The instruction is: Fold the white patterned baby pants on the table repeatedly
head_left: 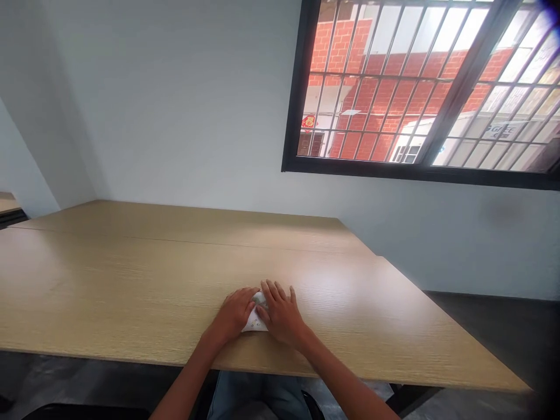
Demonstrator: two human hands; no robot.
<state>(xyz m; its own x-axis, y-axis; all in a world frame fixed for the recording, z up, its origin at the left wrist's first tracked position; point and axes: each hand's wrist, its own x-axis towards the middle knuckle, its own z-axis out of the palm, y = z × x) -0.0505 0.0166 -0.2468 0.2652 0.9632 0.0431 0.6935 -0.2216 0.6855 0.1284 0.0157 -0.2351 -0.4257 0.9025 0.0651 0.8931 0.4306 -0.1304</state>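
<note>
A small white piece that looks like folded cloth, with a grey patch and tiny coloured marks, lies on the table near its front edge. My left hand curves over its left side, fingers together and thumb on top, gripping that edge. Over the right side rests my right hand, palm down, with its fingers stretched out and apart and its thumb touching the piece. Both hands cover much of it, so its full shape is hidden.
The wide wooden table has a seam running across its far part. Behind it stands a pale wall with a barred, dark-framed window at the upper right. The table's right edge slants away above a dark floor.
</note>
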